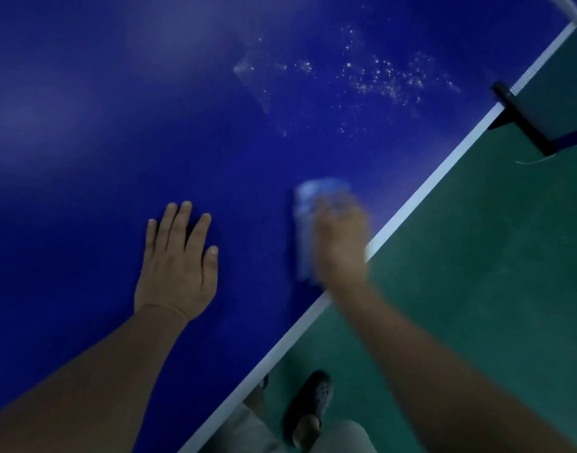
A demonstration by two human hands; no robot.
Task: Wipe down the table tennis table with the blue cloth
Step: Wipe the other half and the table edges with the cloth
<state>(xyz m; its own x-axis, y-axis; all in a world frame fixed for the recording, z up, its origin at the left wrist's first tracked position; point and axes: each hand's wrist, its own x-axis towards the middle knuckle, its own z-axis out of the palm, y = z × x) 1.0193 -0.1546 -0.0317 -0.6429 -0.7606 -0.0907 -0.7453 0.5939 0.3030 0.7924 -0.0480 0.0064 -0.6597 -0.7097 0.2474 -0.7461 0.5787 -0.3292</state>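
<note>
My right hand [341, 243] covers the blue cloth [313, 197], its grip too blurred to tell; my left hand [177, 269] lies flat on the table [84, 93]; white specks [378, 76] ahead are not yet wiped.

The single head-worn view looks steeply down from close above the blue worktop [117, 93]. It is tilted, so the white side edge [411, 197] runs diagonally, with green floor [476, 273] to the right.

The person wears a dark perforated clog [310, 407] and pale grey-beige legwear [346, 436], with bare forearms [94, 380].
</note>
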